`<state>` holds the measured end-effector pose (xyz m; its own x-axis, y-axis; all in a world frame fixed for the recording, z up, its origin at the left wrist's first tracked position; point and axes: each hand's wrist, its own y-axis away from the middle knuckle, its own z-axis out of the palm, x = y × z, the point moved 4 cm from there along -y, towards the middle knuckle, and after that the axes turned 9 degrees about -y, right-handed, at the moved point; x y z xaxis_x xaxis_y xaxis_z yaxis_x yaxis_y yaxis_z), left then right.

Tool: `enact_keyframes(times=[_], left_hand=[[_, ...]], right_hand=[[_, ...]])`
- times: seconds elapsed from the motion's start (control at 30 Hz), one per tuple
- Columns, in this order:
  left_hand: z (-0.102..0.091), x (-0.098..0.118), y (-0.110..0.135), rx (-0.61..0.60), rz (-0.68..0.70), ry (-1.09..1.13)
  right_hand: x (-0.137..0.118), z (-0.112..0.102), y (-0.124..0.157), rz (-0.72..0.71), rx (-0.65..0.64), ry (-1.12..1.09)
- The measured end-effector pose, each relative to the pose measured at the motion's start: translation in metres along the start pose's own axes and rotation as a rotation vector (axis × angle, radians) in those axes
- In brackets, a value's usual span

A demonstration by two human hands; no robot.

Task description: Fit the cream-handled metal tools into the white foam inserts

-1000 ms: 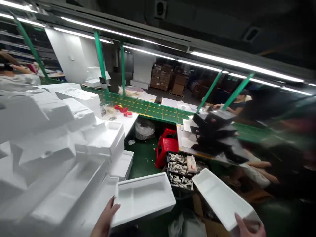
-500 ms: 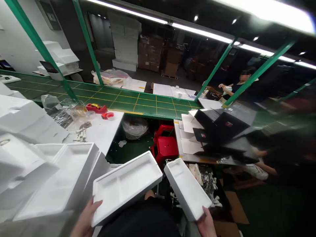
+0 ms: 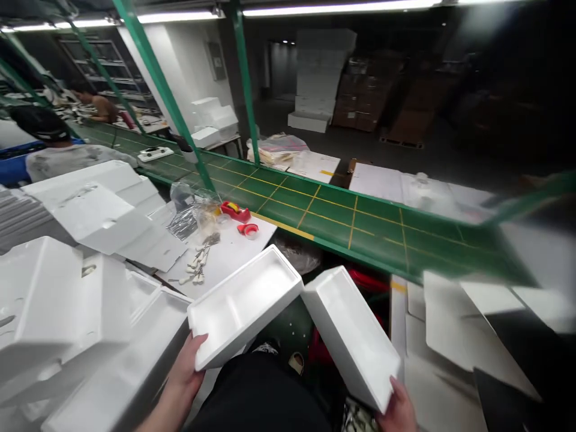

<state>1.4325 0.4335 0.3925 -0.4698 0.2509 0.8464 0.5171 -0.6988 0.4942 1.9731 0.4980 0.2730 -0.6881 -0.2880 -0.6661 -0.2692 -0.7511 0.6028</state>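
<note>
My left hand [image 3: 182, 375] grips the near corner of a white foam tray [image 3: 243, 306] with a shallow divided hollow. My right hand [image 3: 398, 408] holds the lower end of a second, narrower white foam tray [image 3: 348, 336], tilted with its hollow facing left. The upper corners of the trays are close together, with a small gap between them. A pile of white foam packaging [image 3: 58, 300] lies just left of my left hand.
A white table [image 3: 234, 264] holds metal parts, a red tape dispenser [image 3: 235, 211] and a plastic bag [image 3: 189, 210]. Behind it runs a green conveyor belt [image 3: 342, 225]. White card sheets [image 3: 450, 336] lie at lower right. A co-worker [image 3: 58, 150] sits at far left.
The view has swung left and lifted, so the black boxes have mostly left the frame. Both hands still hold their trays, and the trays have come closer together.
</note>
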Motion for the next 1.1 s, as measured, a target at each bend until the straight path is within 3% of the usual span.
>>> enact_keyframes(times=[0.13,0.3,0.37,0.43,0.57,0.7,0.8,0.93,1.03,1.1], left_hand=[[0.031,0.013,-0.06,0.093,0.046,0.072],[0.059,0.021,-0.14,0.202,0.072,0.127],[0.06,0.02,-0.169,0.283,0.068,0.152],[0.055,0.018,-0.193,0.363,0.067,0.178],[0.045,0.016,-0.221,0.499,0.021,0.216],[0.048,0.019,-0.229,0.609,-0.031,0.291],[0.06,0.028,-0.226,0.727,0.024,0.392],[0.084,0.037,-0.206,0.892,0.036,0.567],[0.103,0.045,-0.186,0.975,0.076,0.68],[0.111,0.052,-0.172,1.019,0.073,0.718]], right_hand=[[-0.031,0.137,-0.067,0.017,-0.127,-0.079],[-0.063,0.248,-0.114,0.012,-0.2,0.093],[-0.076,0.293,-0.131,-0.016,-0.219,0.176],[-0.089,0.352,-0.147,-0.057,-0.267,0.28],[-0.09,0.507,-0.17,-0.094,-0.482,0.443],[-0.049,0.674,-0.172,0.055,-0.731,0.514],[-0.001,0.796,-0.143,0.18,-0.915,0.561],[0.078,0.938,-0.046,0.401,-1.304,0.651],[0.142,1.0,0.052,0.551,-1.544,0.733],[0.181,1.019,0.112,0.579,-1.539,0.806]])
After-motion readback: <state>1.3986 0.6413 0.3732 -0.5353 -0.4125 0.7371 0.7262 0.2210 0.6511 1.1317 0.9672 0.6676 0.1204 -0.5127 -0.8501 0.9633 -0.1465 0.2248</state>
